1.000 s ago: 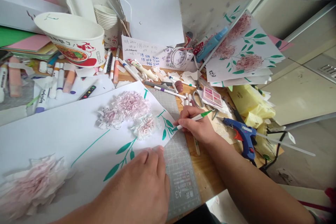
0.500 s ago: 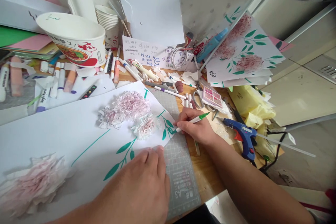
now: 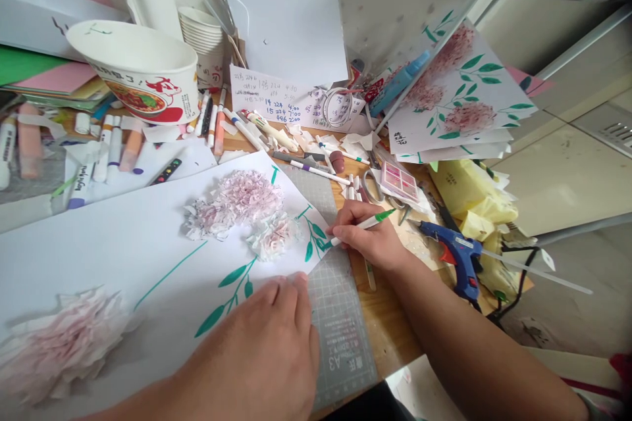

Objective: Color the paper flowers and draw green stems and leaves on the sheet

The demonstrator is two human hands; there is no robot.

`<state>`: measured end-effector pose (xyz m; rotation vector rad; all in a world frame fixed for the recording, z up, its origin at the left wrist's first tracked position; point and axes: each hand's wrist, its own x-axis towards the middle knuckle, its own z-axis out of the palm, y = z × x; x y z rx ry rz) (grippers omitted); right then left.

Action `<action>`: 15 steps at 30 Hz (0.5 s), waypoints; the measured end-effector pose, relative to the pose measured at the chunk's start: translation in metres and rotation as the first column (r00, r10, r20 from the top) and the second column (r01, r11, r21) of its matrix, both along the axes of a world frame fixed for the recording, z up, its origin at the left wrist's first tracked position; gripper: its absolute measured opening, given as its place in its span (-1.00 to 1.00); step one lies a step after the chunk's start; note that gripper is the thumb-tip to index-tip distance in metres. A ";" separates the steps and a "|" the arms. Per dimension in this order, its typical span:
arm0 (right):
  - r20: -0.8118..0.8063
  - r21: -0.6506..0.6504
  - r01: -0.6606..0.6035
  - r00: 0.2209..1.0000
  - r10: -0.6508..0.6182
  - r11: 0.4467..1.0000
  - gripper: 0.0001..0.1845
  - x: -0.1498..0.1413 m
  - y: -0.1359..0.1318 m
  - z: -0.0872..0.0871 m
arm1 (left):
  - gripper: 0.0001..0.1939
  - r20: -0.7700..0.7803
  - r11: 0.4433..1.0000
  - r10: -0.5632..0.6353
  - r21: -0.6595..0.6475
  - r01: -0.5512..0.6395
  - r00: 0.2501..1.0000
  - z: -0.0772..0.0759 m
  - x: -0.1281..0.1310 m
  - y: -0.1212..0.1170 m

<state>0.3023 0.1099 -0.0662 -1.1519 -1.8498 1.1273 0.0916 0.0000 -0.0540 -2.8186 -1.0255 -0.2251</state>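
Observation:
My right hand (image 3: pixel 368 237) pinches a green marker (image 3: pixel 368 222), its tip touching the painted green leaves (image 3: pixel 315 240) at the right edge of a white sheet (image 3: pixel 113 256). My left hand (image 3: pixel 261 355) lies flat, fingers stretched out, pressing the sheet's near edge down. Pink tissue-paper flowers (image 3: pixel 241 210) are stuck on the sheet by the leaves, and another tissue flower (image 3: pixel 59 342) sits at the lower left. Green stems run between them. A grey cutting mat (image 3: pixel 340 335) lies under the sheet.
A blue glue gun (image 3: pixel 457 253) lies right of my right hand, by yellow paper (image 3: pixel 469 200). Scissors (image 3: pixel 372 185), several markers (image 3: pixel 113 148), a big paper bowl (image 3: pixel 138 72), stacked cups (image 3: pixel 202 36) and finished flower sheets (image 3: pixel 459 99) crowd the wooden desk's far side.
The marker tip has shifted only slightly over the leaves. My left hand has stayed in place on the sheet.

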 end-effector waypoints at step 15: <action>-0.016 -0.022 0.014 1.000 -0.015 1.000 -0.75 0.001 0.000 -0.001 | -0.62 -0.015 1.000 -0.023 -0.020 0.023 1.000 -0.002 -0.001 0.000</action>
